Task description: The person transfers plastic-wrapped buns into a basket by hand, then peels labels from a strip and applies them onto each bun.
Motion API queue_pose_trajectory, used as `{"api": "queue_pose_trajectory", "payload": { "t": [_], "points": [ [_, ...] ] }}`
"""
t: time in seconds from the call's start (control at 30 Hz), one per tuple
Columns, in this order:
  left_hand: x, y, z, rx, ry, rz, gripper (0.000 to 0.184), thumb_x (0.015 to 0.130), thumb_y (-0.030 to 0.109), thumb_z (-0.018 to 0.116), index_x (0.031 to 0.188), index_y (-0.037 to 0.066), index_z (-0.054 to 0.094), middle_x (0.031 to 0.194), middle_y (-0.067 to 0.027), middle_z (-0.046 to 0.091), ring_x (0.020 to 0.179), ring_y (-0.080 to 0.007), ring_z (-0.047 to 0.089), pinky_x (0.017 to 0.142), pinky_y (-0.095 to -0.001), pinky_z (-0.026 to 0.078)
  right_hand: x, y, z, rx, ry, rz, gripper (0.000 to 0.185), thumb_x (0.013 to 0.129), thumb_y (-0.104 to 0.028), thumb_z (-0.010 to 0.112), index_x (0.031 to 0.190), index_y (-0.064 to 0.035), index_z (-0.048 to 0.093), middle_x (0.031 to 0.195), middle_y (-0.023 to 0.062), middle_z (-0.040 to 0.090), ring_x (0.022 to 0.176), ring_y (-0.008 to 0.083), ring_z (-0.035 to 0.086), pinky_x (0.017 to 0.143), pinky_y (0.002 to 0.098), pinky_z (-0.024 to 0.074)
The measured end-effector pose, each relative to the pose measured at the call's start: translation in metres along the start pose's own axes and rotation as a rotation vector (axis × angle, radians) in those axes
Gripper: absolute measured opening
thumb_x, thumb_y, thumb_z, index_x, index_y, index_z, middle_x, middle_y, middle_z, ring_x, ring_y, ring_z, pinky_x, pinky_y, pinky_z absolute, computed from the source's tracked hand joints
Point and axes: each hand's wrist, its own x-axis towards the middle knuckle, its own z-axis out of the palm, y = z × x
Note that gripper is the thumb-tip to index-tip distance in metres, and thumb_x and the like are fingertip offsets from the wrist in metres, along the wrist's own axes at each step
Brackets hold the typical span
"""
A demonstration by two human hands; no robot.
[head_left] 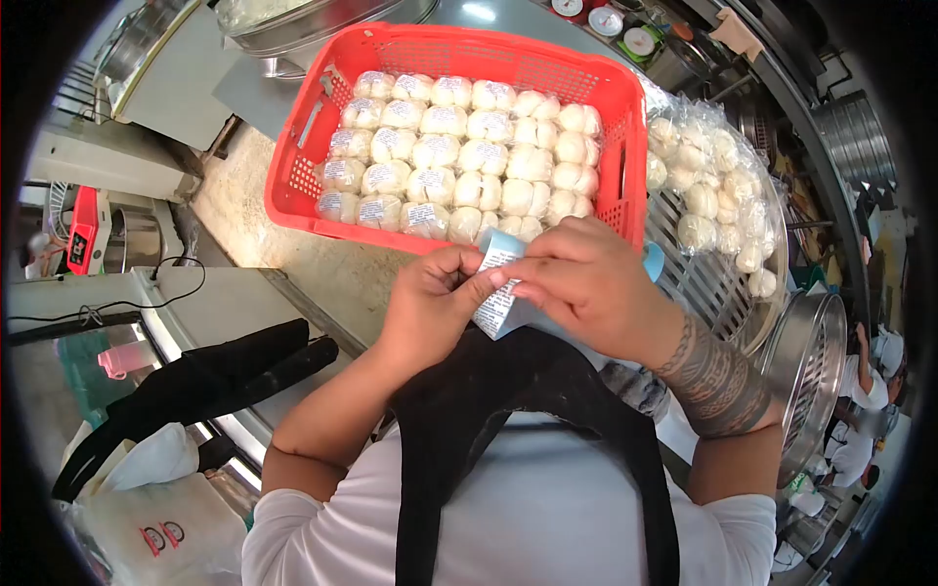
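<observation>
In front of my chest I hold a strip of printed label stickers point(495, 313), pale blue at its upper end. My left hand point(430, 298) pinches its left edge between thumb and fingers. From the right, the closed fingers of my right hand point(586, 273) grip the same strip near its top. Just beyond both hands is a red plastic crate point(283, 186) holding rows of white buns point(435, 151) in clear wrap. Buns on the left and middle carry printed labels; those in the right columns and some at the near side show none.
To the right, bagged white buns point(718, 166) lie on a slatted round metal tray point(708, 288). A red digital scale point(88, 230) stands at the left. Small dial scales point(606, 20) sit at the back. Other people point(865, 391) are at the far right.
</observation>
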Motion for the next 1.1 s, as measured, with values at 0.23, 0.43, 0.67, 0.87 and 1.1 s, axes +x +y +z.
{"api": "queue_pose_trajectory", "payload": {
  "t": [0.23,0.43,0.67,0.87,1.1],
  "points": [
    [-0.016,0.003,0.029,-0.259,-0.068,0.018,0.013,0.101,-0.001,0.067,0.112,-0.002,0.072,0.117,-0.0063,0.071,0.100,-0.0083,0.063,0.087,-0.0245,0.051,-0.023,0.005,0.005,-0.129,0.100,0.038,0.027,0.087,-0.016,0.079,0.112,-0.0075,0.077,0.096,0.0054,0.067,0.088,0.0262,0.063,0.080,0.0400,0.0477],
    [-0.022,-0.008,0.026,0.065,-0.018,0.093,0.016,0.102,-0.003,0.064,0.117,-0.002,0.069,0.111,-0.0039,0.069,0.101,-0.0102,0.062,0.090,-0.0270,0.051,-0.027,0.000,0.004,-0.114,0.031,-0.007,0.026,0.086,-0.020,0.079,0.110,-0.0069,0.077,0.097,0.0053,0.067,0.090,0.0258,0.062,0.082,0.0400,0.0459],
    [-0.026,0.008,0.024,0.430,0.031,0.300,0.012,0.096,-0.005,0.068,0.107,-0.002,0.072,0.096,-0.0113,0.067,0.086,-0.0213,0.065,0.078,-0.0301,0.051,-0.017,0.012,0.011,0.213,-0.035,0.082,0.019,0.089,-0.019,0.077,0.100,-0.0028,0.076,0.085,0.0101,0.068,0.084,0.0294,0.066,0.077,0.0415,0.0490],
    [-0.024,0.013,0.010,0.449,0.016,0.227,0.010,0.096,-0.003,0.068,0.105,-0.001,0.073,0.092,-0.0117,0.065,0.083,-0.0234,0.063,0.075,-0.0323,0.050,0.000,0.026,0.013,0.503,-0.168,0.235,0.017,0.093,-0.014,0.074,0.097,0.0018,0.075,0.083,0.0144,0.070,0.079,0.0287,0.069,0.073,0.0391,0.0530],
    [-0.021,-0.010,-0.015,0.263,-0.018,-0.030,0.014,0.101,-0.002,0.065,0.112,-0.003,0.073,0.099,-0.0039,0.064,0.091,-0.0096,0.062,0.080,-0.0260,0.050,0.033,0.080,0.024,0.229,0.017,0.380,0.015,0.094,-0.013,0.070,0.093,0.0015,0.073,0.086,0.0141,0.071,0.077,0.0273,0.068,0.070,0.0381,0.0529]
  ]
}}
